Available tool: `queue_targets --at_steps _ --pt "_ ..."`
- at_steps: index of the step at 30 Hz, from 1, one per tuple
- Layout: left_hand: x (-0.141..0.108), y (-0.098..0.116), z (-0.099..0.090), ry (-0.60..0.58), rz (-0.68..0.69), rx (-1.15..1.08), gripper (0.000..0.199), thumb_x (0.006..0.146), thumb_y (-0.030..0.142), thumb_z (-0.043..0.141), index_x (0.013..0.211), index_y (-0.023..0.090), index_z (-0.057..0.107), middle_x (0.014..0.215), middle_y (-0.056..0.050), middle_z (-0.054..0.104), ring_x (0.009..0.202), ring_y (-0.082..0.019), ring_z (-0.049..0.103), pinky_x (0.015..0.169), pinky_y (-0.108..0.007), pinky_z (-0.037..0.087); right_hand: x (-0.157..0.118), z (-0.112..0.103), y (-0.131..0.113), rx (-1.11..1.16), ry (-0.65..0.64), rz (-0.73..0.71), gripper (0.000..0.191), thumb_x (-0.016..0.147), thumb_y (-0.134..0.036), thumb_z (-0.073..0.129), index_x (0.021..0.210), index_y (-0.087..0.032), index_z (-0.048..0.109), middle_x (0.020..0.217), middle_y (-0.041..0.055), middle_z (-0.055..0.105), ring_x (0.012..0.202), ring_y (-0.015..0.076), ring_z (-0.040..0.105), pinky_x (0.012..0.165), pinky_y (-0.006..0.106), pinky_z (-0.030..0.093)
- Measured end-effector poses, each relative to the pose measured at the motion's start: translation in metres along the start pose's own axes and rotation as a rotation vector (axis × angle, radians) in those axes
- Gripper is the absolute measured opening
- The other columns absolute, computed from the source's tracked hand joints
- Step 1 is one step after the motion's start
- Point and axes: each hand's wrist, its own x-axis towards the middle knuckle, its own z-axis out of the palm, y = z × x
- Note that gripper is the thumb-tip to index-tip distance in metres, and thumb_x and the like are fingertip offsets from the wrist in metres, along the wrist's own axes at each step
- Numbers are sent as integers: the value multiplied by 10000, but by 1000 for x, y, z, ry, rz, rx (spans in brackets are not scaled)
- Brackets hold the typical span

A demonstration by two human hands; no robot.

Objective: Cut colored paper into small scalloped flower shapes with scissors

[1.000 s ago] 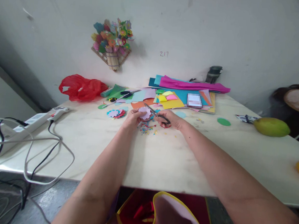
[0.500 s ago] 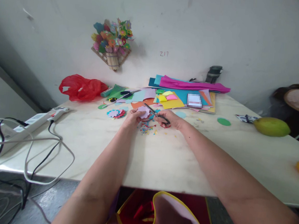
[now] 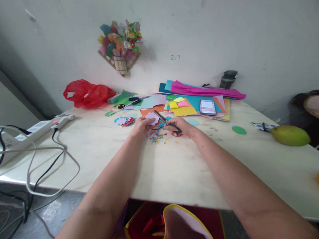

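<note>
Pinched in my left hand (image 3: 141,125) is a lilac paper flower (image 3: 152,118) with a scalloped edge. My right hand (image 3: 181,126) grips a pair of scissors (image 3: 163,118) by the handles, the blades pointing up and left beside the flower's right edge. Whether the blades touch the paper I cannot tell. Small coloured paper scraps (image 3: 157,136) lie on the table below both hands. To the left of my left hand sits a pile of cut scalloped paper flowers (image 3: 124,121), pale blue and red ones among them.
Coloured sheets (image 3: 192,90), a second pair of scissors (image 3: 135,100) and a red plastic bag (image 3: 86,93) line the back. A power strip (image 3: 34,130) with loose cables occupies the left. On the right are a green paper circle (image 3: 239,130) and a green mango-like fruit (image 3: 290,135).
The lilac paper flower has turned slightly in my left hand and shifted a little to the left. My right hand and the scissors stay in nearly the same place.
</note>
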Motion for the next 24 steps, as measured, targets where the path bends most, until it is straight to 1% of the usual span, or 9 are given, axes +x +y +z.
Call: queue_targets --at_steps 7,12,17,24 --pt "1 0 -1 14 23 9 249 551 183 748 758 92 643 682 -65 690 670 -216 703 663 -301 576 -2 0 -2 -1 -21 1 261 689 -337 720 795 -147 577 446 -66 510 314 41 403 302 148 249" --pt "3 0 -3 1 35 1 256 570 187 756 790 102 657 716 -65 703 708 -221 709 708 -323 582 -4 -1 -4 45 0 -5 301 710 -376 724 708 -156 520 490 -45 542 330 34 414 304 150 256" --pt "3 -1 -4 5 34 3 232 571 173 762 768 112 658 719 -53 700 722 -217 711 727 -328 583 -3 -1 -3 56 -13 8 307 701 -388 738 734 -158 536 525 -34 560 366 46 454 307 154 260" --pt "3 -1 -1 -25 34 0 275 537 174 774 782 113 667 729 -58 708 710 -210 706 700 -316 581 -4 2 -6 12 21 -1 306 694 -387 738 713 -160 534 518 -46 538 365 42 445 306 147 257"
